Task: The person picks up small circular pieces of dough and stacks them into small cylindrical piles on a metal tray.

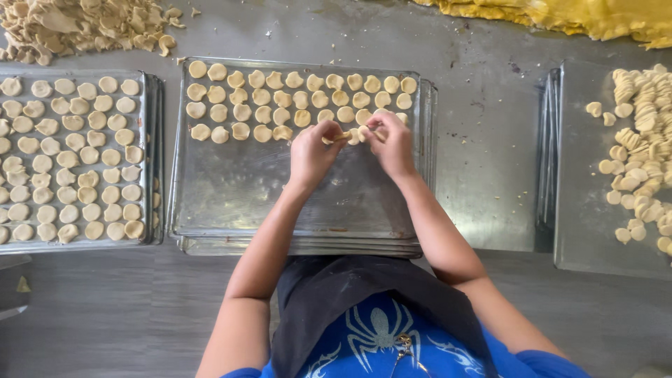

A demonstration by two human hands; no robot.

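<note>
grey metal worktop [483, 161] filled the view from above, scuffed and dusted with flour, and a stack of steel baking trays [238, 189] sat at its centre. three rows of small round dough discs [280, 98] lined the far part of the top tray, toward twelve o'clock, while its near half lay bare. both hands met over the third row, at about one o'clock of the tray's middle. the left hand [313, 150] pinched one end of a small dough piece [348, 134] between thumb and fingers, and the right hand [390, 143] closed its fingertips on the other end, so the two hands were together, each clamped on that same piece just above the tray surface. whether the piece touched the tray could not be told. at nine o'clock a second tray [143, 161] was filled nearly edge to edge with rows of similar discs. at three o'clock a third tray [581, 210] held a loose heap of dough rounds [640, 140] along its right side. a pile of ragged dough scraps [84, 24] lay at eleven o'clock on the worktop, and crumpled yellow plastic sheeting [581, 17] lay at one o'clock. at six o'clock a dark apron [336, 294] over a blue shirt [392, 350] showed.
</note>
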